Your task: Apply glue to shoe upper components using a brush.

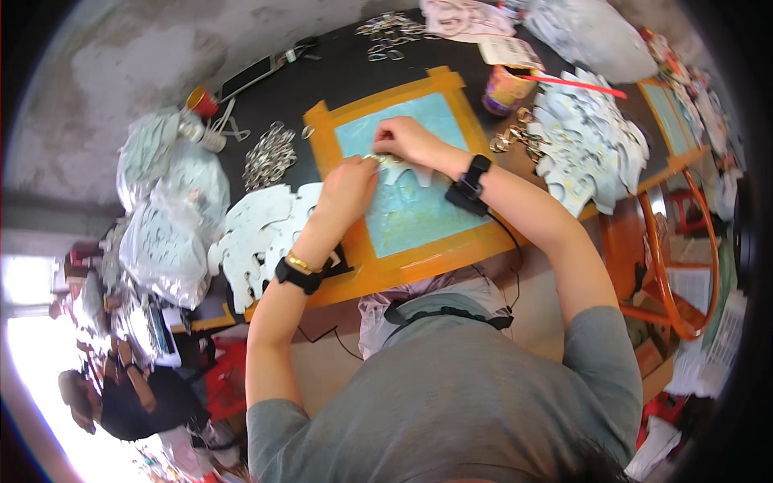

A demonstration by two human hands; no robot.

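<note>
Cutout (412, 175), white, flat, on blue mat (415, 219), left hand (348, 191) and right hand (412, 143) curled at its top edge by shiny metal (388, 158), exact pinch can't tell; probably light, bendy, best held at broad body, not narrow prongs.

Harsh white glare (40, 362) at lower left
</note>
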